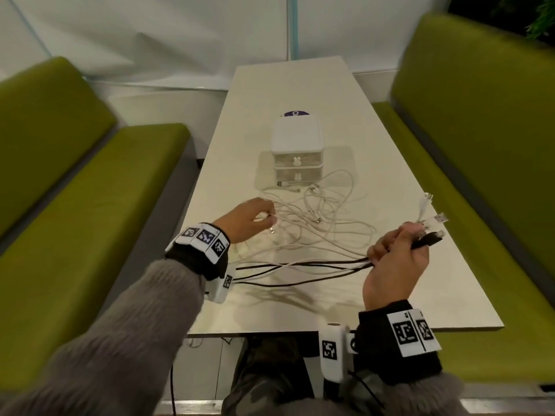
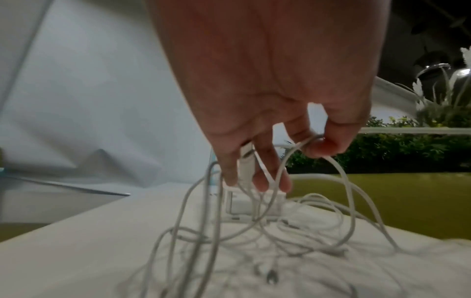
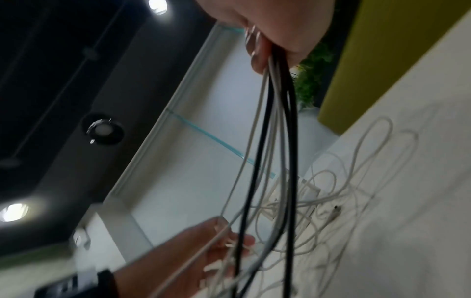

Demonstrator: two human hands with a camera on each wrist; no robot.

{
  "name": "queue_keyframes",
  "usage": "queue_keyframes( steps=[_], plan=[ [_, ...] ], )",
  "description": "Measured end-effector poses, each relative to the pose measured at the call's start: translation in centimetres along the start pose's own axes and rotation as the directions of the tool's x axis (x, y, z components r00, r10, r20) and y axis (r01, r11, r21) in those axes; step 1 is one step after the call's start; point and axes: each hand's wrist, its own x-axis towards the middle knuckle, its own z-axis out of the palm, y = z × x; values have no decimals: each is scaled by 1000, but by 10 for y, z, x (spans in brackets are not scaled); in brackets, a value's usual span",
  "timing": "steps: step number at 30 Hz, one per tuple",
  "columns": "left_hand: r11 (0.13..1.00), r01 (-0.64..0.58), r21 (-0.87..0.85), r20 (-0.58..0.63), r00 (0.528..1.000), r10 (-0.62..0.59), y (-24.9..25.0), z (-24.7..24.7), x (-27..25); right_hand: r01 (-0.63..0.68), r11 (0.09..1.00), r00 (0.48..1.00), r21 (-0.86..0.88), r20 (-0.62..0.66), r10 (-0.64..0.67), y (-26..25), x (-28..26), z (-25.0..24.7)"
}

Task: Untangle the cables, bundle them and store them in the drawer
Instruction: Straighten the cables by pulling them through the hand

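Your right hand (image 1: 393, 259) grips the cable bundle (image 1: 303, 265), plugs pointing far-right, strands running leftward; your left hand (image 1: 246, 220) pinches white cables (image 1: 315, 211).

Dim wrist views, motion blur, wide-angle warping.

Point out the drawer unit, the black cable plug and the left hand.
drawer unit (image 1: 296, 136): head view, white top.
black cable plug (image 1: 430, 239): head view, plug body.
left hand (image 1: 247, 219): head view, back of hand.

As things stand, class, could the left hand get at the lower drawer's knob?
Probably not freely: the left hand pinches white cables, and that tangle lies before the lower drawer.
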Motion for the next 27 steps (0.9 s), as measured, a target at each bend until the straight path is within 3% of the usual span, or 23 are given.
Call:
queue_keyframes(
  steps=[3,5,7,9,13,15,17,19,23,25,27],
  plan=[
    [998,25,-62,-65,997,-29,6,-12,11,88,990,996,-107,13,-87,5,-3,-1],
    [974,59,-220,-53,996,-72,18,-17,15,141,974,989,-178,58,-133,10,-2,-4],
    [871,105,-479,18,994,-110,40,-18,13,189,946,975,-262,166,-148,15,-1,-5],
    [789,122,-602,79,992,-93,58,-13,10,235,906,942,-352,311,-124,20,-3,-4],
    [935,-75,-348,68,992,105,86,-2,0,274,832,891,-482,452,-32,22,-13,6],
    [942,-209,-261,-24,977,210,93,3,-1,260,827,879,-499,477,11,23,-15,7],
    [941,-247,-230,-77,969,235,92,7,-1,214,858,868,-467,494,53,24,-15,6],
    [936,-228,-268,-80,973,214,86,9,-1,176,887,862,-427,502,71,24,-12,4],
    [914,-204,-351,-110,978,176,82,16,-6,230,858,880,-460,474,19,30,-6,5],
    [913,-130,-387,-55,992,118,76,20,-10,214,876,912,-432,409,-21,29,-3,4],
    [949,4,-315,27,1000,5,61,25,-15,140,922,960,-361,277,-37,22,2,3]
  ],
)
